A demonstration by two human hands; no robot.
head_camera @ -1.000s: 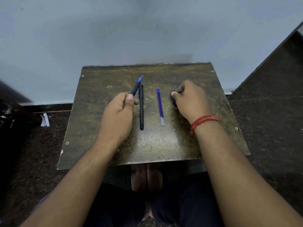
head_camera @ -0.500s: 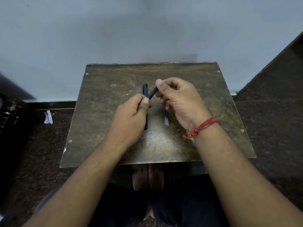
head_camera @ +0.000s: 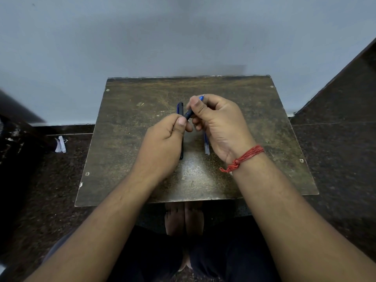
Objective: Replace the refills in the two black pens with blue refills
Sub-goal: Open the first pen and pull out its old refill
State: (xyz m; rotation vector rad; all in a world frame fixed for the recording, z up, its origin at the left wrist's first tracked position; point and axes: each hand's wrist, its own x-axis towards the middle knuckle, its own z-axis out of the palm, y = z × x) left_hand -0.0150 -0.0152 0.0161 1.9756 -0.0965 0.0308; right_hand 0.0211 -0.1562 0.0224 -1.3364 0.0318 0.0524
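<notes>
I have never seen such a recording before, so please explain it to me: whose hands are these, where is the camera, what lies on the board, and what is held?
There is no machine here. A person wears one camera on the head, which looks forward and down, so you see their own arms. The left hand and the right hand together grip one black pen; its blue tip pokes out beyond the right hand. On the brown board lies a second black pen, partly hidden by the left hand. Blue refills lie under the right hand; how many I cannot tell. A red thread circles the right wrist.
</notes>
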